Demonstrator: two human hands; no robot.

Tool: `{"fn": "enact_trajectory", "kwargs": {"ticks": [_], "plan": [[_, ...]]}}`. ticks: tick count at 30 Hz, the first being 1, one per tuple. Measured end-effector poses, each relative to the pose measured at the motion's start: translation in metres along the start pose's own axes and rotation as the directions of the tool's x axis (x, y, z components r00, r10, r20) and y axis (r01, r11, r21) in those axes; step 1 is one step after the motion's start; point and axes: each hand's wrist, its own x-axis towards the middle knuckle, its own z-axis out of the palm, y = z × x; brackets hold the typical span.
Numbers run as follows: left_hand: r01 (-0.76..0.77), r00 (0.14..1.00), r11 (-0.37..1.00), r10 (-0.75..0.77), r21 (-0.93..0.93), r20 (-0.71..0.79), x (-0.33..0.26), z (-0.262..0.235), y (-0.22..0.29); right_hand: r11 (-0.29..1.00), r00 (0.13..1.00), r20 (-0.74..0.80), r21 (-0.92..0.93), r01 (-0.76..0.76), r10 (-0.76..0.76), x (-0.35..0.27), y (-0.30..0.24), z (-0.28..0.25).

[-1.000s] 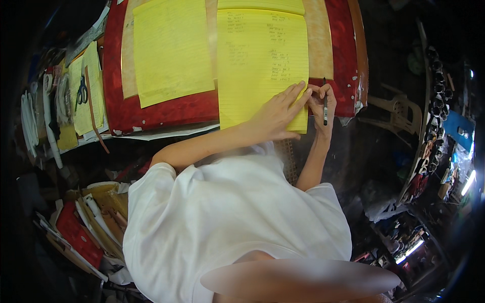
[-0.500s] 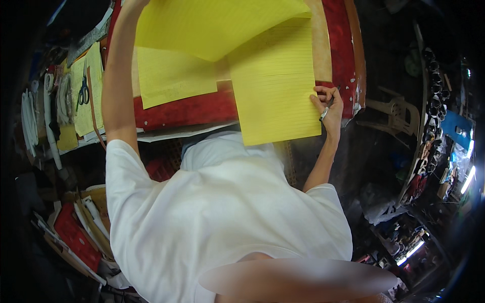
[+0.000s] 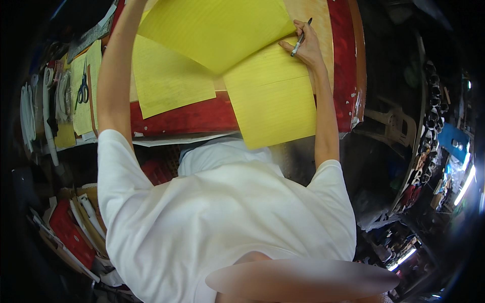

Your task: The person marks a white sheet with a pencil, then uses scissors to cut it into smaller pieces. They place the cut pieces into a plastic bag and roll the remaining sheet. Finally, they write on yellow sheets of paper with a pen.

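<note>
My right hand (image 3: 304, 45) holds a dark pen (image 3: 300, 38) and rests on the upper right corner of a yellow lined sheet (image 3: 275, 101) that hangs over the near edge of the red work table (image 3: 187, 118). A second large yellow sheet (image 3: 217, 30) is lifted and curled over the far part of it. My left forearm (image 3: 116, 65) reaches up past the top edge of the picture beside that lifted sheet; the hand itself is out of sight. Another yellow sheet (image 3: 169, 83) lies flat to the left.
Scissors (image 3: 82, 91) lie on yellow paper on a side surface at the left, with white strips (image 3: 48, 116) beside them. Red and tan boards (image 3: 70, 227) are stacked low at the left. Shelves with dark goods (image 3: 432, 116) run along the right.
The top yellow sheet has been lifted and swung up and left by my left arm. My right hand with the pen has moved from the sheet's lower right to its upper right corner.
</note>
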Motion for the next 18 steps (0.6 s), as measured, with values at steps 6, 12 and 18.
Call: {"fn": "enact_trajectory", "kwargs": {"ticks": [6, 12, 18], "plan": [[0.138, 0.99, 0.99, -0.138, -0.028, -0.001, -0.008, -0.041, 0.006, 0.974, 0.987, 0.004, -0.161, 0.159, -0.161, 0.002, 0.003, -0.005], [0.227, 0.961, 0.962, -0.246, -0.15, -0.129, -0.035, -0.06, 0.006, 0.959, 0.979, 0.009, -0.198, 0.201, -0.204, 0.002, -0.009, -0.01], [0.059, 0.968, 0.997, -0.069, -0.052, -0.24, -0.064, -0.116, -0.012, 0.965, 0.981, 0.005, -0.178, 0.192, -0.194, -0.001, -0.01, -0.007]]}}
